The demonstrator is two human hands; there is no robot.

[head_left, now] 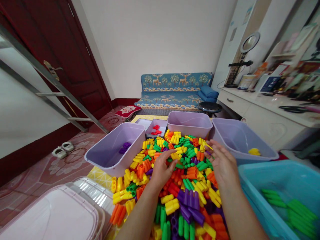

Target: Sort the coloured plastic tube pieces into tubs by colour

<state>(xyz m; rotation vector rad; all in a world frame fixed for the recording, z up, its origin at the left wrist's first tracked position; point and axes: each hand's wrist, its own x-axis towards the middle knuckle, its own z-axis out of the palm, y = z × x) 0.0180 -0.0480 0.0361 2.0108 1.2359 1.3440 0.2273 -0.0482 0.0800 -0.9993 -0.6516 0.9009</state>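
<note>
A big heap of plastic tube-shaped building pieces (191, 198) in yellow, green, orange, red and purple lies on the table before me. My right hand (223, 163) is over the heap's right side, its fingers closed on a small yellow building piece (208, 146). On the left, my left hand (162, 168) hovers low over the heap with thumb and forefinger apart. Its fingertips are close to some yellow pieces (176, 155); whether they touch cannot be made out.
Purple pieces lie in the left lilac bin (100, 165), red ones in a small tray (149, 133), yellow ones in the right lilac bin (265, 153), green ones in a blue bin (252, 193). Another lilac bin (190, 128) stands behind the heap. Lids (57, 216) lie front left.
</note>
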